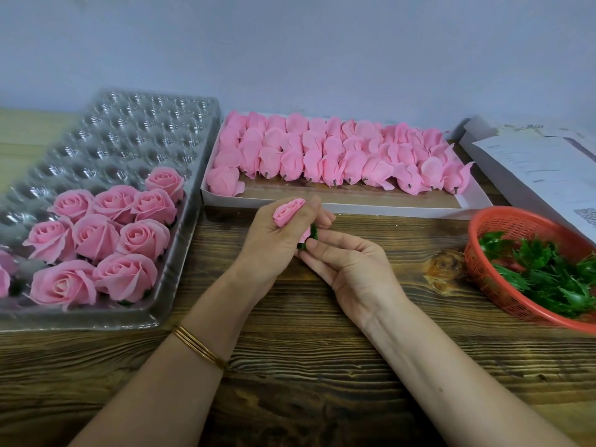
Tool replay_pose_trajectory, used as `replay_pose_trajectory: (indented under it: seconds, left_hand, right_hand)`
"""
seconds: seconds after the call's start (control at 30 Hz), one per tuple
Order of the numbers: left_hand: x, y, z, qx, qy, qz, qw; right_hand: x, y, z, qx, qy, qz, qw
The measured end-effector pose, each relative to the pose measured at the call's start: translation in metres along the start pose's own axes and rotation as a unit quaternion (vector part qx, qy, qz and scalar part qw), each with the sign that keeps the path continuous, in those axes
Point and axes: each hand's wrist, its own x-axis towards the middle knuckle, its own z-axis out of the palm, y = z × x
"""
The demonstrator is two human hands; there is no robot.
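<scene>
Pink rose bud [289,211] sits in the left hand [274,243], fingers [317,217] curled round it and thumb side up. The petals poke out the top of the fist, tilted toward the left. The bud's base is mostly hidden behind the knuckles.

The right hand [350,264] is palm up, its thumb and forefinger tips [314,244] pinching a green calyx [312,234] right at the bud's underside. The calyx touches the bud base; can't tell how far it is seated. The other right fingers are loosely extended beneath. Both hands meet above the wooden table [322,366], roughly centre, just in front of the white box [354,206]. Thin gold bangles [200,347] are on the left wrist.

The white box lies behind the hands, with its rear part packed with rows of pink rose heads [338,156], lying on their sides with short stubs pointing at the camera. The front strip of the box floor is bare.

On the left is a clear plastic tray [135,124] with round cups. Opened pink roses [96,233] fill the near cups facing up, and some show green at the base. The far cups hold nothing.

On the right is a red mesh basket [480,262] at the table edge of view, holding a heap of green calyxes [545,269]. It is near the right hand but apart from it. Behind the basket are white papers [532,169], with blurry print and a code square. A pale wall [290,53] is at the back.
</scene>
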Motion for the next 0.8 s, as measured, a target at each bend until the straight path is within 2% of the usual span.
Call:
replay_pose_trajectory:
  seconds: [0.27,0.57,0.8]
  left_hand:
    - [-0.0015,0.0026,0.0013,0.001,-0.013,0.007,1.0]
    - [-0.0013,0.0018,0.0004,0.02,-0.011,0.018,1.0]
    - [-0.0027,0.0018,0.0027,0.024,-0.012,0.027,0.999]
  right_hand:
    - [0.0003,-0.001,-0.0002,-0.002,-0.008,0.012,1.0]
    - [0.0002,-0.0003,0.0006,0.007,0.028,-0.006,1.0]
    - [0.0009,-0.001,-0.0002,-0.011,0.016,0.004,1.0]
